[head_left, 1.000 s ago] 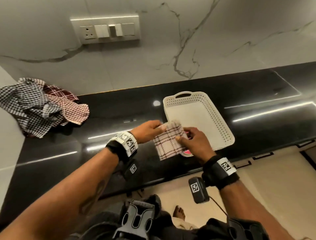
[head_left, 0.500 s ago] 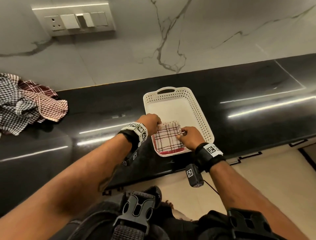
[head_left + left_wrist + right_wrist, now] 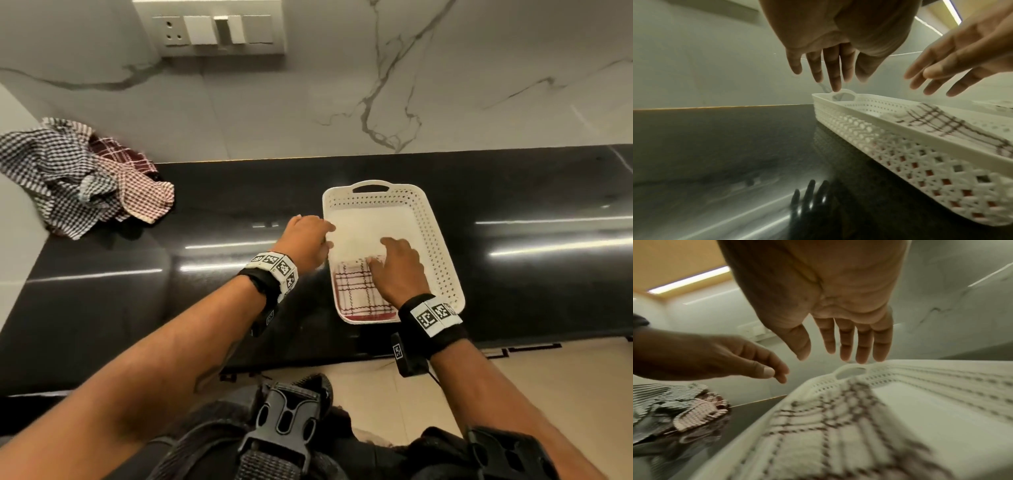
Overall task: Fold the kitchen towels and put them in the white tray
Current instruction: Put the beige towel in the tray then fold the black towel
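A folded white towel with dark red checks [image 3: 356, 291] [image 3: 945, 123] [image 3: 818, 434] lies in the near end of the white perforated tray [image 3: 435, 240] [image 3: 869, 129] [image 3: 941, 386] on the black counter. My right hand [image 3: 397, 263] [image 3: 840, 352] hovers over the towel with straight fingers, holding nothing. Beside the tray's left rim, my left hand [image 3: 315, 236] [image 3: 830, 71] hangs above the counter, fingers straight and empty. A heap of unfolded checked towels [image 3: 78, 174] [image 3: 674, 408] sits at the far left of the counter.
The black glossy counter [image 3: 531, 257] runs left to right below a marble wall carrying a switch plate [image 3: 212, 29]. Its front edge drops to a beige floor. Bare counter lies between the tray and the towel heap.
Both hands lowered the folded towel into the tray's near end and let go of it. The left hand moved out past the left rim; the right lifted just above the towel.
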Demonstrator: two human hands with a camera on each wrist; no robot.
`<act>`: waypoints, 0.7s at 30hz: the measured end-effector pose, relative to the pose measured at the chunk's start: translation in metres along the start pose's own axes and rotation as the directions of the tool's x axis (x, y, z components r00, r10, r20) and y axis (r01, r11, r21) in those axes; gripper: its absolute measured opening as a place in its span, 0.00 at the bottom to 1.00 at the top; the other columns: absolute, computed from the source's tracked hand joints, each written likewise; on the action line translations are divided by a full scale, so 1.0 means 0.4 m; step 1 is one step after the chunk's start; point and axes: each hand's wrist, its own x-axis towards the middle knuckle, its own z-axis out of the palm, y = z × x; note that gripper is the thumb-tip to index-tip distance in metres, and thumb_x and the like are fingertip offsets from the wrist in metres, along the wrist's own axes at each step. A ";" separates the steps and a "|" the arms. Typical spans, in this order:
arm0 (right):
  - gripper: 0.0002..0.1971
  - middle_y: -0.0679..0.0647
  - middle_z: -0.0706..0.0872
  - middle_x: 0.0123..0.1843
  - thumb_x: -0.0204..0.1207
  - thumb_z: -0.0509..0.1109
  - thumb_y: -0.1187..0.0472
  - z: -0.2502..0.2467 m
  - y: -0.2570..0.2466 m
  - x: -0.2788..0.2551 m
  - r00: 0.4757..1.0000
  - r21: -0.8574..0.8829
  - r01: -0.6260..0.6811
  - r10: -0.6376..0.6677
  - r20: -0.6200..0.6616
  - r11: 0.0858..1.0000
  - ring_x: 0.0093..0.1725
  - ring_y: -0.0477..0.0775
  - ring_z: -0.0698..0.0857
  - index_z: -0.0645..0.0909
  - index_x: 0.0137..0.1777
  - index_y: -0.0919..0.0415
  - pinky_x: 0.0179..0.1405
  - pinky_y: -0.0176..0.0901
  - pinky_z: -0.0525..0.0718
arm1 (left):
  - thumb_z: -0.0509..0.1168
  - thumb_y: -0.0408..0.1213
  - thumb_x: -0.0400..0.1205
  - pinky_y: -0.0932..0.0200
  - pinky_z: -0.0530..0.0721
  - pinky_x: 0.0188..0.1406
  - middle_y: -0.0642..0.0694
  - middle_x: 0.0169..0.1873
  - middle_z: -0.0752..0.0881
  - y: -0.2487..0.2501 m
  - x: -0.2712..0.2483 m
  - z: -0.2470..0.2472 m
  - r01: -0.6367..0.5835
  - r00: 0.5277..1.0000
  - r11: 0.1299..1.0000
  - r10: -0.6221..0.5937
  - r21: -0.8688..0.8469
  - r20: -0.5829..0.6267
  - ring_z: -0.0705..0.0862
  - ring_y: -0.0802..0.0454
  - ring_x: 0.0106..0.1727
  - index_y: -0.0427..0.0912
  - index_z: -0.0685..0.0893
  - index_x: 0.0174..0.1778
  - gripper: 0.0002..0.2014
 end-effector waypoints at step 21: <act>0.31 0.53 0.48 0.89 0.80 0.66 0.45 0.625 -0.711 -0.048 0.826 -0.184 0.404 -0.270 0.495 0.896 0.86 0.74 0.42 0.62 0.83 0.38 0.79 0.81 0.46 | 0.69 0.32 0.73 0.37 0.73 0.73 0.38 0.84 0.59 -0.988 -0.343 -0.294 0.491 0.869 0.837 -0.455 0.240 -0.193 0.65 0.35 0.78 0.42 0.82 0.59 0.17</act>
